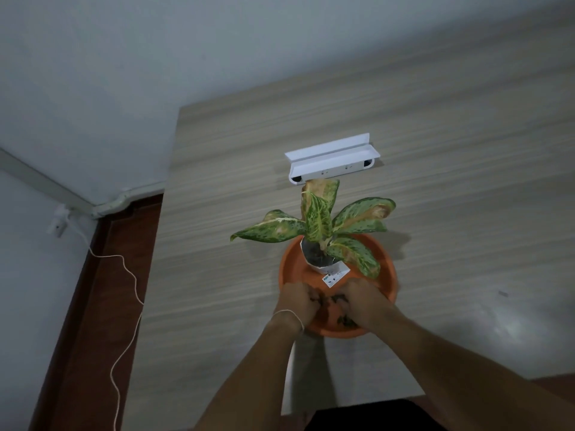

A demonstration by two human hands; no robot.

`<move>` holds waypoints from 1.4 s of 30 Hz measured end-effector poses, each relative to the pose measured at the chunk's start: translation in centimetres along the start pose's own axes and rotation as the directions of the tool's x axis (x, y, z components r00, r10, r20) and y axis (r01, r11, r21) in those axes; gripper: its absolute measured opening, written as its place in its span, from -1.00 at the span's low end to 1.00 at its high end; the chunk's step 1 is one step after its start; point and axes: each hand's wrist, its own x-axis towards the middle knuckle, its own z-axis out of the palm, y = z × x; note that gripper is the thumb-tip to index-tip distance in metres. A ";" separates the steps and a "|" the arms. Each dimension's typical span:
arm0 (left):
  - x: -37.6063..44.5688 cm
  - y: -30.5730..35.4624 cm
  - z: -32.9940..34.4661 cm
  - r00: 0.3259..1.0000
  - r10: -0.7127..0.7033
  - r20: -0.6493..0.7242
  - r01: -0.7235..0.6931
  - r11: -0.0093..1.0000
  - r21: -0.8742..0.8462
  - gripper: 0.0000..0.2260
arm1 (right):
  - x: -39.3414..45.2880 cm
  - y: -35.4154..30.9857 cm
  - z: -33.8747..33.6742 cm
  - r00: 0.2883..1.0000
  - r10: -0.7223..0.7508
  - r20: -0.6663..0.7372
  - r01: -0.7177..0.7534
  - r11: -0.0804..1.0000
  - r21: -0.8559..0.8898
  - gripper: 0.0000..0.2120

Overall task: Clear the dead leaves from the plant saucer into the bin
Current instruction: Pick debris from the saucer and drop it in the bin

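Observation:
An orange round saucer (292,262) sits on the wooden table. In it stands a small white pot (323,265) with a speckled green plant (317,219) whose leaves have brown, dry patches. Dark dead leaves (334,298) lie in the near part of the saucer. My left hand (297,301) and my right hand (362,301) are both down in the saucer, fingers curled over the leaves from either side. How much each hand holds is hidden by the fingers. No bin is in view.
A white plastic shelf-like tray (333,158) lies on the table (451,181) behind the plant. A white cable (130,275) runs down the brown floor strip at the left, from a plug on the wall. The table's left edge is close to the wall corner.

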 end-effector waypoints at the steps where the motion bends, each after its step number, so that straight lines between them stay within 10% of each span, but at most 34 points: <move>1: -0.1 -0.2 -0.1 0.999 -0.032 -0.039 0.030 0.998 -0.053 -0.86 | 0.0 -0.1 -0.3 1.000 -0.011 -0.001 0.011 1.000 0.009 -0.71; 10: -3.1 -3.5 -1.7 0.929 -0.323 -0.180 0.150 0.774 -0.615 -0.92 | 0.7 -2.9 -0.3 0.989 -0.128 -0.072 0.137 0.981 0.138 -0.86; 20: -13.0 -12.7 -6.2 0.839 -0.444 -0.314 0.049 0.637 -0.769 -0.89 | 1.3 -13.3 2.2 0.947 -0.321 -0.024 0.321 0.947 0.005 -0.86; 30: -30.5 -31.2 -5.7 0.612 -0.697 -0.374 0.116 0.546 -0.829 -0.90 | -3.0 -34.6 15.3 0.789 -0.590 0.175 0.591 0.805 0.048 -0.85; 42: -39.6 -41.8 -1.5 0.456 -0.844 -0.282 0.150 0.386 -0.910 -0.97 | -8.4 -46.7 29.0 0.671 -0.611 0.420 0.649 0.758 0.064 -0.86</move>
